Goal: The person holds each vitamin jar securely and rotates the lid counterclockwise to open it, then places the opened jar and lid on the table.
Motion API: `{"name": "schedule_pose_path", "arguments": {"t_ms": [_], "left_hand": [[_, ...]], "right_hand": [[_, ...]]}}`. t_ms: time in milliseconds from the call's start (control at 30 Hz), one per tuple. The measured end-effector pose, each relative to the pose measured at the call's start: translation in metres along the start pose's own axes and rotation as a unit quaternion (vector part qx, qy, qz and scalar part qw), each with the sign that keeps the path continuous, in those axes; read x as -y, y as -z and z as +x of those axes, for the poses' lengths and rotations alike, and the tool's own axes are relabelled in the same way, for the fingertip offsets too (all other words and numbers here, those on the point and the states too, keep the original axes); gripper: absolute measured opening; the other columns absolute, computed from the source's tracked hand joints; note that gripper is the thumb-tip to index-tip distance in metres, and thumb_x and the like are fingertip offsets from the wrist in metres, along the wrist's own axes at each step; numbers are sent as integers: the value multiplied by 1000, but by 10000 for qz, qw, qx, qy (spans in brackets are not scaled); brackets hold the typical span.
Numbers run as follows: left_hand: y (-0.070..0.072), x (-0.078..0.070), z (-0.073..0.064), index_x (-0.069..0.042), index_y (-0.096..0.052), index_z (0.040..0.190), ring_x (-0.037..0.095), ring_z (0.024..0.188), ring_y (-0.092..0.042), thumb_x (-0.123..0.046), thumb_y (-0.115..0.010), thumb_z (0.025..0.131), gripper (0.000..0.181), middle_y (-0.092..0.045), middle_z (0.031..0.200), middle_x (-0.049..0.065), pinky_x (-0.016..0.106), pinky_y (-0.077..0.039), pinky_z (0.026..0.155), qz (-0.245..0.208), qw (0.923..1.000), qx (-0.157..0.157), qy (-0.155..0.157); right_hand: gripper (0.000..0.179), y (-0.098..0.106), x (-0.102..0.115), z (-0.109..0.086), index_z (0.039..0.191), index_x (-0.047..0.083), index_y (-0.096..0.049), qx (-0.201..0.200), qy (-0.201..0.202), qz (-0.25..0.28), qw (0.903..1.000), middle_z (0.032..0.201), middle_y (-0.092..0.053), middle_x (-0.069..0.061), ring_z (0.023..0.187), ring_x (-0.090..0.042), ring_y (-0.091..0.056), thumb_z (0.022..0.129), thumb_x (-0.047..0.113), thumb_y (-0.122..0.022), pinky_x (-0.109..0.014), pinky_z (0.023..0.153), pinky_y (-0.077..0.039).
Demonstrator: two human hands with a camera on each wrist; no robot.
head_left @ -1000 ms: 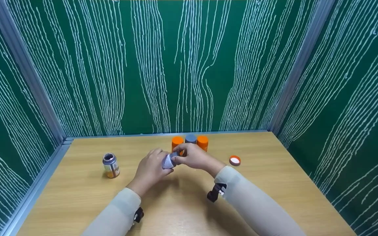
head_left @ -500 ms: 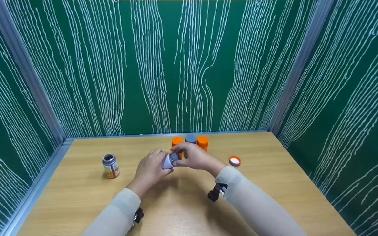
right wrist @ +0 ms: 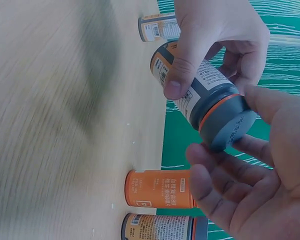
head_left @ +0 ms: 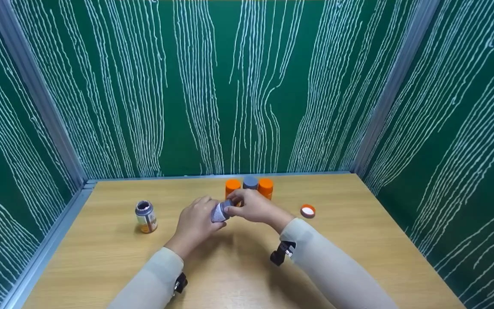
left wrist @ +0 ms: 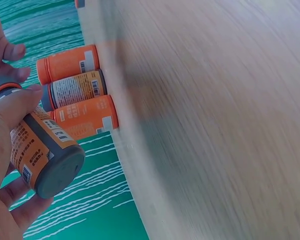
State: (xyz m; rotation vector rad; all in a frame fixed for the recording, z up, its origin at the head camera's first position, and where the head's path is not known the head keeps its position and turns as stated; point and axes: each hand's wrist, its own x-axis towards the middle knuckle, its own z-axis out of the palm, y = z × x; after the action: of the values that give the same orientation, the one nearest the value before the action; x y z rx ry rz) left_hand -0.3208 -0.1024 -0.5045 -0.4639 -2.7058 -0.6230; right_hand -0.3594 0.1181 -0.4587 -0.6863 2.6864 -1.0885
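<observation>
My left hand [head_left: 196, 219] grips the body of a dark grey pill bottle [head_left: 218, 213] with an orange and white label, tilted above the table. In the right wrist view, the left thumb lies along the label of this bottle [right wrist: 210, 80]. A grey cap [right wrist: 227, 122] with an orange ring sits on the bottle's neck. My right hand [head_left: 257, 206] pinches that cap between thumb and fingers; its other fingers are loosely curled below. From the left wrist, the bottle's base [left wrist: 62, 172] points toward the camera.
Behind the hands stand two orange bottles [head_left: 233, 185] [head_left: 266, 187] with a grey-capped one [head_left: 250, 183] between them. An uncapped bottle [head_left: 146, 218] stands at left on the wooden table [head_left: 101, 262]. A loose cap [head_left: 308, 210] lies inside up at right.
The right fingers have shifted slightly around the cap, baring more of it half a second ago than now. The left hand and the other bottles stay in place.
</observation>
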Motion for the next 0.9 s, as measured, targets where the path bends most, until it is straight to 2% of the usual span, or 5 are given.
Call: {"name": "schedule_pose_path", "arguments": {"t_ms": [300,467,667,767,900], "left_hand": [[0,4,-1,-15,-79,133,20,103,-65,-39,-101,88,56,-73,116,3,45,-66,101,13,10000,-25,36],[0,6,-1,-16,-79,135,21,107,-67,-42,-100,89,57,-76,120,2,47,-66,105,-90,9998,-46,193],[1,10,-3,-18,-78,138,24,114,-69,-42,-100,89,59,-77,126,3,50,-64,110,-385,9977,-31,551],[2,15,-5,-15,-78,138,26,117,-69,-41,-100,88,61,-74,130,5,52,-64,112,-575,9952,-78,788],[2,26,-9,-12,-77,138,29,119,-70,-40,-101,88,62,-70,130,8,54,-63,112,-736,9903,-152,1168]], "right_hand": [[39,2,2,-3,134,21,-75,21,294,-198,9994,131,-75,-8,112,-31,-75,98,19,-91,-50,110,-66],[39,5,2,-4,131,23,-73,26,325,-116,9994,129,-74,-6,115,-34,-74,97,17,-92,-51,113,-64],[38,7,-6,-4,131,20,-71,-57,493,166,9986,127,-74,-8,113,-34,-74,99,17,-91,-56,113,-63],[40,9,-12,-3,135,14,-70,-148,701,275,9971,129,-75,-12,115,-35,-75,100,16,-89,-53,107,-66],[43,17,-22,-4,141,9,-72,-315,721,316,9964,127,-77,-12,116,-32,-75,102,17,-87,-46,104,-68]]}}
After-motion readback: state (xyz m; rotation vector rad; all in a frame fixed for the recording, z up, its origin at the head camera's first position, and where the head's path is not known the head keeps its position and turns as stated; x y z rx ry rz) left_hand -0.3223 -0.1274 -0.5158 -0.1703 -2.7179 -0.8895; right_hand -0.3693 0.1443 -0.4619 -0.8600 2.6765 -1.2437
